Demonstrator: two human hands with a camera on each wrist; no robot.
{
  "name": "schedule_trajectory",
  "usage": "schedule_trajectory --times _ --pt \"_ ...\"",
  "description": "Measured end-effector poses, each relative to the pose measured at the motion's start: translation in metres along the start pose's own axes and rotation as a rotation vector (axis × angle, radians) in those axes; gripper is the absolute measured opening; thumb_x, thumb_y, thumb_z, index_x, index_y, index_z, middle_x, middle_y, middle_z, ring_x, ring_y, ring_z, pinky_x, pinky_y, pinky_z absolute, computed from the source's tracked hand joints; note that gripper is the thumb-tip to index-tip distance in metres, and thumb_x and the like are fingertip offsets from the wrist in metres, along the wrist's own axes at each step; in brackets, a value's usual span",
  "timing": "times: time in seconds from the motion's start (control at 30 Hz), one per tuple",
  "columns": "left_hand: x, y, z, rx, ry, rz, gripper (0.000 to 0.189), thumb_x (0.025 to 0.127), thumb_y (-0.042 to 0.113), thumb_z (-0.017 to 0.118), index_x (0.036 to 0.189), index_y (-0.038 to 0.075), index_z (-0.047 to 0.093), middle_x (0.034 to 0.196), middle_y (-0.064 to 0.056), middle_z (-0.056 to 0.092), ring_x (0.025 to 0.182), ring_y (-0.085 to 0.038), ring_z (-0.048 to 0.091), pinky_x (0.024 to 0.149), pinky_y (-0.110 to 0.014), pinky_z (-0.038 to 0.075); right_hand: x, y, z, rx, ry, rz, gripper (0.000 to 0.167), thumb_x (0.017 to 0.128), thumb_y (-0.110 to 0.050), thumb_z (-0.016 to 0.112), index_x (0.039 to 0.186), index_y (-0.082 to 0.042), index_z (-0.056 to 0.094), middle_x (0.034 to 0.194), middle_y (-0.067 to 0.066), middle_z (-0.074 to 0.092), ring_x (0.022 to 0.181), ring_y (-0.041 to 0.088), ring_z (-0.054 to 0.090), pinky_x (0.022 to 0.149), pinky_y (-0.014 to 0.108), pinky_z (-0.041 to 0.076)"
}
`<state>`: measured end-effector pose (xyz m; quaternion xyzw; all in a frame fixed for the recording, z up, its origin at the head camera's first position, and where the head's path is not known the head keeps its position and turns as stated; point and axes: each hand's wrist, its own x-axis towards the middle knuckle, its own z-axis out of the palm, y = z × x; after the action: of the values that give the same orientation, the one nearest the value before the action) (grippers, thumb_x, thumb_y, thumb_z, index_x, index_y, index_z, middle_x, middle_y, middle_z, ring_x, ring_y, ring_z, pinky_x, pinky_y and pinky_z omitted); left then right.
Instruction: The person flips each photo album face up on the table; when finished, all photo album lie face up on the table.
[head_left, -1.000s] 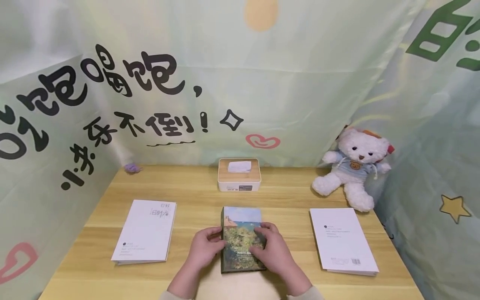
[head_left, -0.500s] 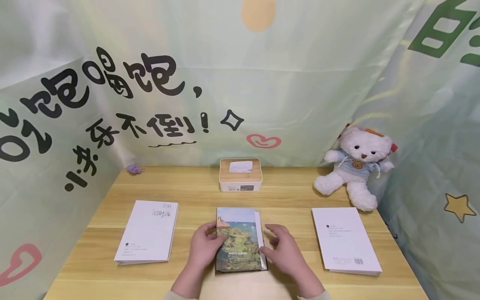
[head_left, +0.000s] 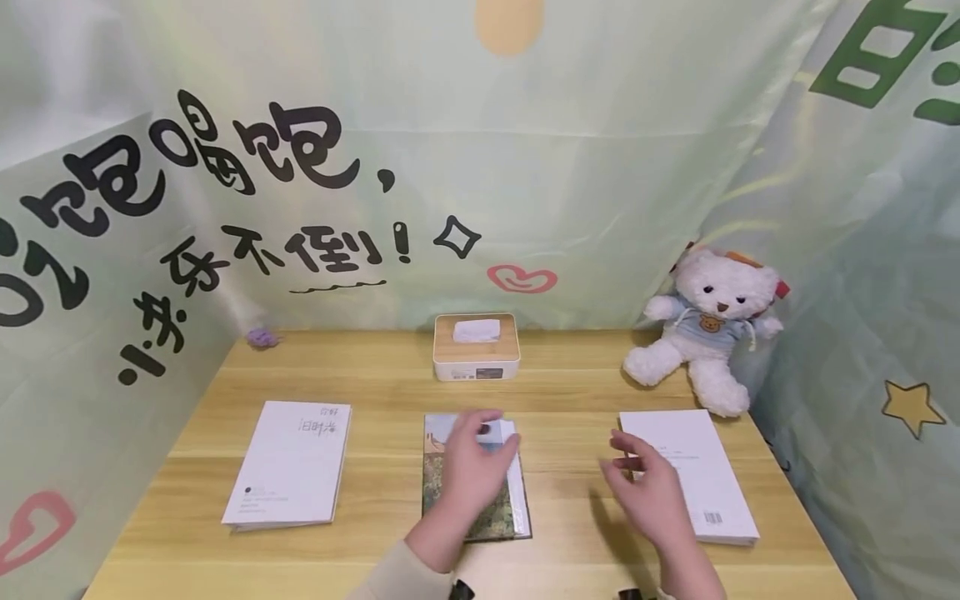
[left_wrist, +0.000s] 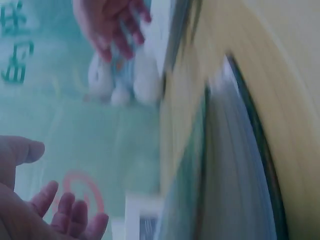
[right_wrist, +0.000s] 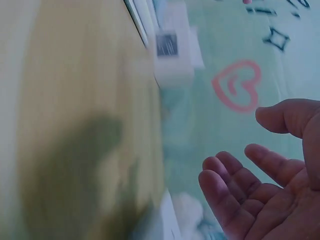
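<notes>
A photo album (head_left: 495, 518) with a painted seaside cover lies on the table, its pages showing along the right side. My left hand (head_left: 476, 467) hovers above the album and hides much of its cover. In the left wrist view the album's page edges (left_wrist: 232, 165) stand apart from that hand, whose fingers (left_wrist: 62, 212) are relaxed around nothing. Over the left edge of a white book (head_left: 716, 467) on the right hangs my right hand (head_left: 654, 496). Its fingers (right_wrist: 225, 197) are loosely bent and hold nothing in the right wrist view.
Another white book (head_left: 288, 462) lies at the left. A tissue box (head_left: 476, 350) stands at the back, with a white teddy bear (head_left: 712, 333) to its right. A small purple object (head_left: 262, 337) sits in the far left corner. Printed cloth (head_left: 585, 183) walls the table.
Both hands have let go of the album and lifted. The left moved right, over the cover; the right moved right, toward the white book. The album has shifted slightly left.
</notes>
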<state>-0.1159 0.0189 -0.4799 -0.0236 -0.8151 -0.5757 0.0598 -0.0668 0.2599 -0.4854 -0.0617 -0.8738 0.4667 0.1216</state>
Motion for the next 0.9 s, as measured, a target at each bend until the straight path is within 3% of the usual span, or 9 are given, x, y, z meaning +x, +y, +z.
schedule_trajectory --times 0.1,0.23,0.33,0.43,0.47,0.57,0.7,0.8,0.9 --pt "-0.008 0.012 0.031 -0.069 -0.149 0.004 0.039 0.086 0.017 0.086 0.123 0.011 0.073 0.116 -0.003 0.067 0.107 -0.031 0.063 0.08 -0.033 0.054 0.0 0.007 -0.023 -0.043 0.08 0.022 0.046 0.091 0.0 0.079 0.135 0.006 0.066 0.124 0.026 0.071 0.091 0.0 0.064 0.071 0.014 0.053" --pt "-0.019 0.021 0.074 -0.104 -0.33 -0.061 0.048 0.086 0.018 0.086 0.131 0.016 0.071 0.118 0.001 0.064 0.099 -0.018 0.062 0.076 -0.025 0.052 0.0 0.018 -0.052 -0.106 0.147 0.161 0.051 0.092 -0.007 0.081 0.139 0.005 0.064 0.13 0.026 0.069 0.09 -0.011 0.055 0.069 0.005 0.047" --pt "-0.024 0.026 0.101 -0.035 -0.424 -0.106 0.058 0.082 0.023 0.089 0.136 0.021 0.068 0.119 0.003 0.063 0.089 -0.008 0.06 0.074 -0.024 0.052 0.001 0.028 -0.071 -0.146 0.166 0.289 0.056 0.094 -0.014 0.081 0.143 0.004 0.06 0.136 0.027 0.065 0.101 0.005 0.062 0.068 0.002 0.042" --pt "-0.026 0.028 0.124 0.074 -0.501 -0.106 0.068 0.081 0.031 0.091 0.143 0.024 0.063 0.121 0.003 0.064 0.089 -0.007 0.061 0.081 -0.029 0.055 0.002 0.04 -0.088 -0.18 0.181 0.383 0.06 0.095 -0.018 0.08 0.145 0.005 0.057 0.142 0.028 0.06 0.117 0.033 0.062 0.065 0.0 0.037" --pt "-0.026 0.029 0.13 0.109 -0.52 -0.099 0.072 0.08 0.033 0.091 0.146 0.025 0.062 0.122 0.003 0.064 0.092 -0.007 0.062 0.085 -0.03 0.055 0.003 0.044 -0.093 -0.187 0.185 0.405 0.062 0.095 -0.019 0.08 0.146 0.007 0.055 0.144 0.029 0.058 0.122 0.041 0.06 0.064 0.0 0.036" --pt "-0.027 0.03 0.147 0.177 -0.551 -0.067 0.079 0.081 0.035 0.09 0.152 0.024 0.057 0.128 -0.001 0.062 0.107 -0.011 0.062 0.096 -0.03 0.053 0.006 0.058 -0.105 -0.221 0.176 0.473 0.067 0.095 -0.023 0.079 0.148 0.009 0.052 0.149 0.033 0.051 0.128 0.05 0.055 0.071 0.01 0.038" --pt "-0.028 0.033 0.16 0.221 -0.565 -0.047 0.085 0.078 0.031 0.093 0.154 0.021 0.055 0.133 -0.003 0.06 0.111 -0.011 0.06 0.099 -0.026 0.052 0.009 0.076 -0.114 -0.229 0.114 0.565 0.074 0.097 -0.03 0.076 0.151 0.01 0.045 0.154 0.037 0.041 0.134 0.053 0.051 0.089 0.039 0.049" --pt "-0.031 0.034 0.165 0.235 -0.563 -0.047 0.087 0.075 0.027 0.094 0.153 0.018 0.056 0.134 -0.002 0.058 0.111 -0.01 0.06 0.1 -0.023 0.05 0.009 0.086 -0.116 -0.232 0.047 0.6 0.077 0.099 -0.035 0.074 0.15 0.014 0.043 0.151 0.04 0.043 0.133 0.053 0.051 0.104 0.056 0.046" --pt "-0.034 0.034 0.168 0.241 -0.553 -0.039 0.086 0.075 0.023 0.094 0.152 0.013 0.056 0.137 -0.003 0.056 0.117 -0.012 0.06 0.103 -0.023 0.049 0.01 0.093 -0.116 -0.248 0.0 0.598 0.076 0.1 -0.038 0.071 0.146 0.018 0.046 0.144 0.042 0.048 0.128 0.053 0.052 0.107 0.063 0.042"
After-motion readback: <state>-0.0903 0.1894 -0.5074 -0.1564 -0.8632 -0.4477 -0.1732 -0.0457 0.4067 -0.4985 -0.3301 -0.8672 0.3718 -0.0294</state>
